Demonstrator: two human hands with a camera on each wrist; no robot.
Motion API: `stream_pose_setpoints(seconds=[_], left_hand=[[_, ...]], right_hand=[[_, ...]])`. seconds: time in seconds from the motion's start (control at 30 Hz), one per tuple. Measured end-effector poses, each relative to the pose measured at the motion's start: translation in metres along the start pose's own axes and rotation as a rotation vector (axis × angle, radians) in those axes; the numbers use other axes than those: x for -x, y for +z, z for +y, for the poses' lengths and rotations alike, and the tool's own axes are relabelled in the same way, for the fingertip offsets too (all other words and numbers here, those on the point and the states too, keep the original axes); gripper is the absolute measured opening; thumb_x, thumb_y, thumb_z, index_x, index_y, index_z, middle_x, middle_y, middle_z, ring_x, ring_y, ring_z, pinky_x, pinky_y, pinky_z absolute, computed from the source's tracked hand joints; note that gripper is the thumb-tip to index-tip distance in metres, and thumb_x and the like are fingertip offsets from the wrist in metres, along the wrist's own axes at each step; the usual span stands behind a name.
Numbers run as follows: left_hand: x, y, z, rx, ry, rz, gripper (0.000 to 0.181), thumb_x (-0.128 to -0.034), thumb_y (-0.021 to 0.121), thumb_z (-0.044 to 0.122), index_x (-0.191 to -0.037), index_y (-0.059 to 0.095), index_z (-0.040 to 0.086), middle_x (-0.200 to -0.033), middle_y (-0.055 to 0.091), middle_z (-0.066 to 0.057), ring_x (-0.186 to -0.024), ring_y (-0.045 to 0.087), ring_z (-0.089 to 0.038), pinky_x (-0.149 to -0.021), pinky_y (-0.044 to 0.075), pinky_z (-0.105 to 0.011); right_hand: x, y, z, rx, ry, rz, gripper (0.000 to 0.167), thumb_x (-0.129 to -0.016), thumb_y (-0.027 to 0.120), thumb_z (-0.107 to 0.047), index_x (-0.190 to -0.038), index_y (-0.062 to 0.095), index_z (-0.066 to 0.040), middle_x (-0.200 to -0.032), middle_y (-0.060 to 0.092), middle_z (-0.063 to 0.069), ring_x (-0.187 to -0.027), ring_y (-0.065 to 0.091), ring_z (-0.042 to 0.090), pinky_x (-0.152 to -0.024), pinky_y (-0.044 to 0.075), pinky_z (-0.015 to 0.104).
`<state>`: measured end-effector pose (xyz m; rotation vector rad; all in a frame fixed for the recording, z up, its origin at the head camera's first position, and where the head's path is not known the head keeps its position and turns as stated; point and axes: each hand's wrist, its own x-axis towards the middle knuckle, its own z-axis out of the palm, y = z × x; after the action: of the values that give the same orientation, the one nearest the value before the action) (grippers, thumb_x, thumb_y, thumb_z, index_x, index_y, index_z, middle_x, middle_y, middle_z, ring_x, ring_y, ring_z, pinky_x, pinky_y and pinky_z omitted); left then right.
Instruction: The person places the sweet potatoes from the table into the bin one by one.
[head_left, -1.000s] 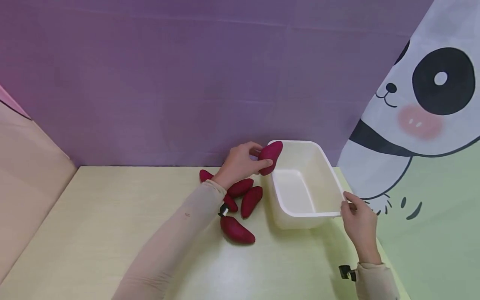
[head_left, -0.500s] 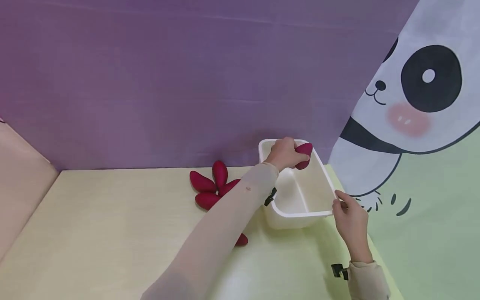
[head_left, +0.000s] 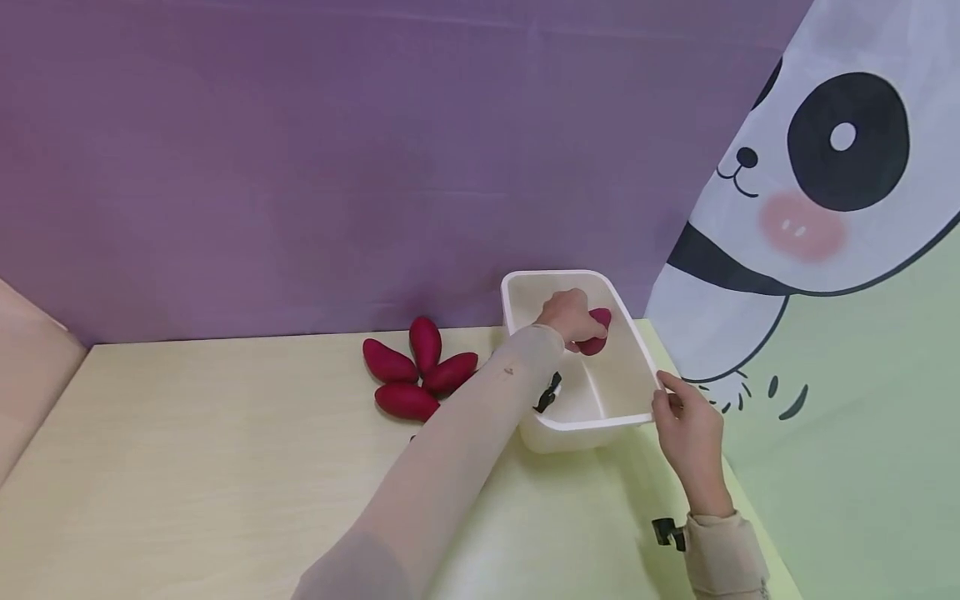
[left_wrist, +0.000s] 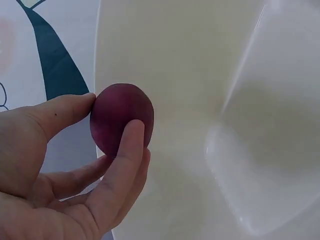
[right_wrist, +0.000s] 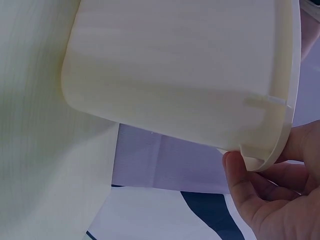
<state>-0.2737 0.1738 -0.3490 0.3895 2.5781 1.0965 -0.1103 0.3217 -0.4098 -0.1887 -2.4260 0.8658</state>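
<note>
1. Head view: left hand (head_left: 567, 315) has crossed the left rim of the white bin (head_left: 577, 440) over the last second and now reaches within its outline, further in than half a second ago. Grip clasps one sweet potato (head_left: 595, 335); the piece is inside the bin's outline, not let go. Depth below the rim: can't tell. Right hand (head_left: 690, 425) unchanged, pinching the rim at the near right corner. Four other sweet potatoes (head_left: 451, 373) clustered on the counter (head_left: 187, 458), left of the bin, more exposed than a second ago; another, nearer the person earlier, is now covered by the left sleeve (head_left: 442, 475).

2. Left wrist view: grip has the sweet potato end-on, thumb (left_wrist: 67, 112) one side, fingers (left_wrist: 131, 145) the other. Bin's inner wall and floor lie behind; the piece looks apart from the floor. Judgement: carrying over the rim looks done, release not yet.

3. Right wrist view: grip pinches the rim corner from outside, seemingly steadying the bin. Sweet potato not visible here.
</note>
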Motion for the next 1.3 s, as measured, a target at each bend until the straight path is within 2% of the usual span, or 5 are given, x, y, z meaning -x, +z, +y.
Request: stream_pose_setpoints(seconds=[0.33,0.6,0.93,1.17,1.3], left_hand=[[0.017,-0.021,0.004,-0.05,0.091,-0.038,0.029,-0.0882,0.075,0.024,-0.099,0.059,0.003,-0.093,0.061,-0.007,-0.056,0.069,-0.017,-0.054,0.053,-0.02],[0.064,-0.055,-0.002,-0.119,0.266,-0.044,0.049,-0.0916,0.072,0.034,-0.131,0.062,0.005,-0.109,0.071,-0.006,-0.097,0.066,-0.015,-0.09,0.048,-0.028],[0.131,-0.075,-0.077,0.064,0.358,0.016,0.041,-0.0899,0.076,0.026,-0.126,0.066,0.01,-0.116,0.067,-0.001,-0.097,0.067,-0.015,-0.085,0.053,-0.029],[0.164,-0.073,-0.144,0.118,0.392,0.041,0.042,-0.0876,0.08,0.021,-0.127,0.067,0.012,-0.122,0.064,0.002,-0.103,0.063,-0.017,-0.085,0.056,-0.031],[0.174,-0.066,-0.185,0.213,0.357,0.027,0.046,-0.0873,0.08,0.021,-0.129,0.064,0.008,-0.125,0.062,0.0,-0.108,0.062,-0.023,-0.091,0.055,-0.04]], right_hand=[[-0.005,0.003,-0.001,0.004,0.012,-0.018,0.029,-0.096,0.056,0.002,-0.122,0.065,0.011,-0.104,0.068,0.031,-0.083,0.07,0.044,-0.071,0.057,0.056],[-0.003,0.001,0.002,0.025,0.055,-0.023,0.031,-0.096,0.055,-0.002,-0.123,0.065,0.009,-0.104,0.069,0.029,-0.084,0.071,0.041,-0.069,0.058,0.042],[-0.001,-0.001,0.004,0.016,0.066,-0.009,0.03,-0.096,0.056,-0.002,-0.123,0.066,0.008,-0.106,0.068,0.03,-0.084,0.07,0.043,-0.063,0.058,0.04],[-0.001,-0.001,0.006,-0.001,0.084,-0.024,0.031,-0.097,0.056,-0.004,-0.124,0.065,0.008,-0.108,0.067,0.031,-0.086,0.069,0.044,-0.057,0.042,0.008],[-0.002,0.0,0.008,-0.002,0.064,-0.017,0.031,-0.097,0.056,-0.002,-0.124,0.064,0.009,-0.108,0.067,0.031,-0.085,0.07,0.044,-0.063,0.058,0.027]])
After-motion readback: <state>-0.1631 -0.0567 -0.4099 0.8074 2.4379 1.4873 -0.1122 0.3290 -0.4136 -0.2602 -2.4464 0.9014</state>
